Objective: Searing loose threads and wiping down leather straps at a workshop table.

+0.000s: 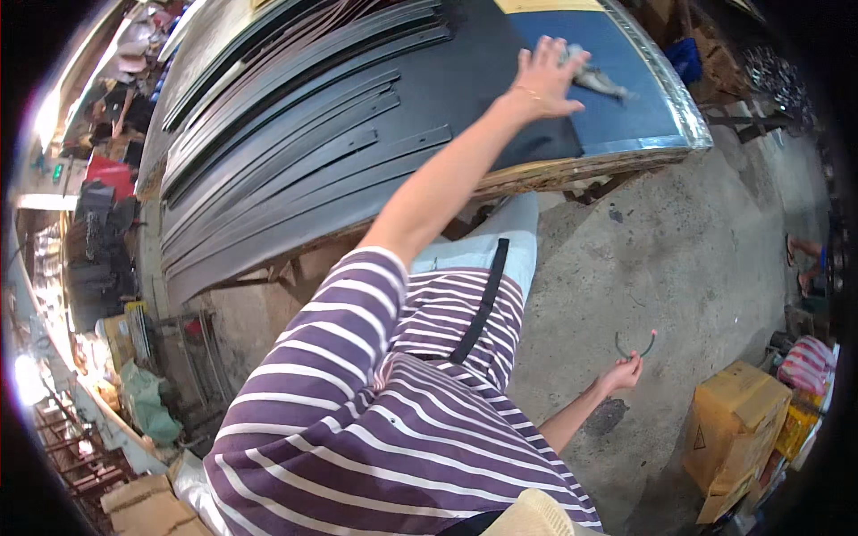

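My left hand (543, 82) reaches over the work table with its fingers spread. Right beside its fingertips lies a blurred, grey, elongated object (601, 84), whose kind I cannot make out. A dark rubber-like sheet (474, 98) lies under the hand, and the grey object rests on the blue tabletop (626, 116). Low at my right side, my right hand (623, 372) is closed on a thin, dark, curved strip (619, 346) with a reddish tip. The strip bends up in a U shape above the fingers.
Long dark strips (295, 134) lie across the table's left part. A metal-edged corner (697, 134) juts out at the right. Cardboard boxes (737, 420) stand on the concrete floor (661, 241) at the lower right. Racks and a green bag (150, 402) are at the left.
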